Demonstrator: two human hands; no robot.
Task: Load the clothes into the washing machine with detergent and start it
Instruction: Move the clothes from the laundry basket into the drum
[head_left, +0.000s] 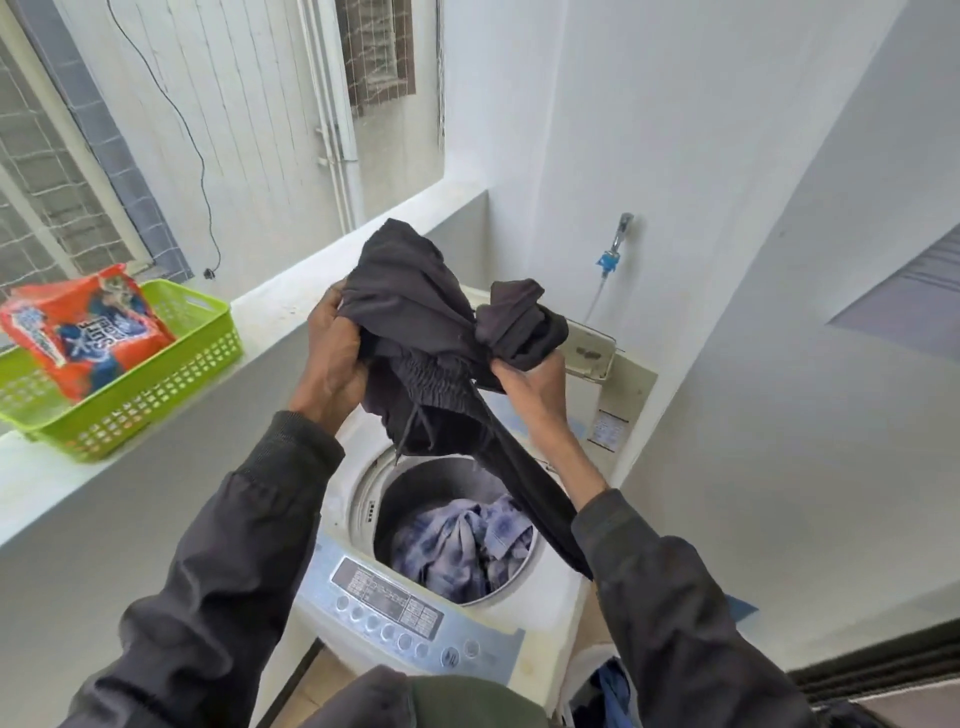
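Landmark: the washing machine (431, 587), top-loader, lid up.

Nearest the cam, its control panel (400, 608) ran along the front edge w/ a row of round buttons. Just behind the panel the drum (441, 483) stood open; a blue-grey patterned garment (462, 540) lay bunched inside, toward the bottom.

Above the drum opening, both hands held dark pants (415, 332) w/ an elastic waistband & drawstring. Left hand (335, 358), grip closed round a bundle of the fabric on the left side. Right hand (527, 384), grip pinched on a twisted bunch at the right. One pant leg hung down over the machine's right rim, across the right sleeve. Both sleeves dark.

Behind the hands the raised lid (592, 353) leaned toward the wall.

Left of the machine, a white ledge (156, 452) carried a green plastic basket (156, 395), perforated sides, w/ an orange detergent packet (83, 332) propped inside it, well apart from the drum.

On the wall behind the machine & to its right, a tap (621, 234) w/ a blue fitting and a thin hose going down.

Far back left, a black cable hung down the outer wall.
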